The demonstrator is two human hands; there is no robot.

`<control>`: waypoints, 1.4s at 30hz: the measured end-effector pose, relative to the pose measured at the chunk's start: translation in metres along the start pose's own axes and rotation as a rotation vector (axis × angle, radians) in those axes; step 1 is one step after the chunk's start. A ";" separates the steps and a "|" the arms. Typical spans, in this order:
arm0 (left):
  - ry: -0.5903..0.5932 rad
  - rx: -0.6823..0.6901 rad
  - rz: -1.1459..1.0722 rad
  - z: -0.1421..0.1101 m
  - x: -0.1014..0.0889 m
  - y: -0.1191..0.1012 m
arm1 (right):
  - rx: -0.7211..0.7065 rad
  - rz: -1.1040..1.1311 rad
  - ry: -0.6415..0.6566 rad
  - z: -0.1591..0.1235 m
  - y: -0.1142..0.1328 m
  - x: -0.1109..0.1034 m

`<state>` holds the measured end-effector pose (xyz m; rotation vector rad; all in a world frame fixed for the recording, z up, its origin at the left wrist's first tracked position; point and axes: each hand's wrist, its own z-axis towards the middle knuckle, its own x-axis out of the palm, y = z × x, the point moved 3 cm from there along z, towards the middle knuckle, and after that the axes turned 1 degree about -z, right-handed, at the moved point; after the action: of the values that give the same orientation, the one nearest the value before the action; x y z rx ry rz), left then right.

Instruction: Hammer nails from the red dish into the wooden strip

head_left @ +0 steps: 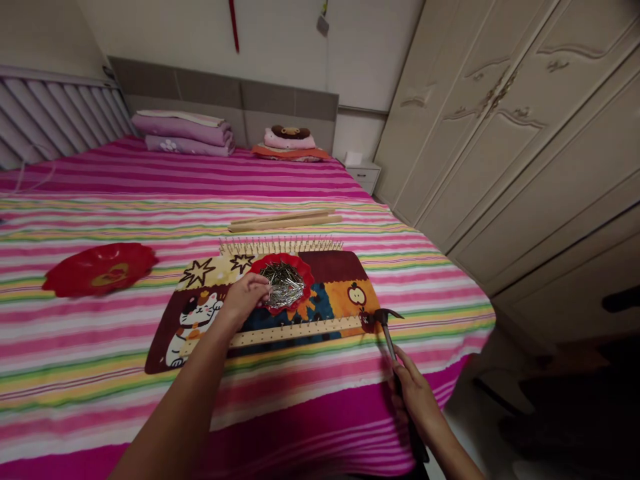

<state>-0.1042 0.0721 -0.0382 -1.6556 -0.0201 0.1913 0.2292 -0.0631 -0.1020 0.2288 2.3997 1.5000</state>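
Head view showed the left hand (pixel 244 297) at the near-left side of a red scalloped dish (pixel 309 277), its fingers partly curled over the heap of nails (pixel 283 283); whether they had hold of a nail could not be told. The right hand (pixel 413 393) was closed around the handle of a claw hammer (pixel 389 341), whose head was just beside the right end of a perforated wooden strip (pixel 320 327). Held low and out to the side, the tool seemed placed to leave the dish free for the other hand.

The strip lay along the near part of a patterned mat (pixel 340 267), with several nails standing in it. The dish sat between it and a second strip (pixel 280 247) bristling with upright nails, probably to keep the supply within easy reach. The mat likely gave a steadier base than bare bedding and shielded the cloth from points. Farther back, loose wooden pieces (pixel 300 219) lay together, and a red tray (pixel 90 270) rested well to the left, apart from the mat.

Beneath everything spread a brightly striped bedcover (pixel 190 413). Folded purple bedding (pixel 185 133) and a smaller pink-and-orange stack (pixel 290 141) sat near the grey headboard (pixel 210 87); a pale bedside cabinet (pixel 363 175) and tall cream wardrobe (pixel 480 100) stood to the right.
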 end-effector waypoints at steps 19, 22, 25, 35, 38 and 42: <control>-0.107 -0.178 0.006 -0.073 -0.010 0.040 | 0.010 0.015 0.003 -0.004 0.001 0.004; -0.148 -0.163 -0.016 -0.071 -0.002 0.042 | -0.009 0.006 0.017 -0.004 0.001 0.004; -0.154 -0.152 0.036 -0.070 0.004 0.038 | -0.023 -0.008 0.017 -0.003 0.000 0.004; -0.157 -0.194 0.214 -0.070 0.005 0.039 | -0.006 0.008 0.032 0.003 -0.009 0.002; -0.153 -0.182 0.278 -0.070 0.006 0.041 | -0.003 0.011 0.031 0.005 -0.012 0.002; -0.160 -0.128 0.360 -0.069 0.007 0.043 | -0.003 -0.011 0.000 0.003 -0.008 0.001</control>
<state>-0.0925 0.0003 -0.0760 -1.7583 0.1489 0.6064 0.2298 -0.0636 -0.1111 0.2148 2.3944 1.4984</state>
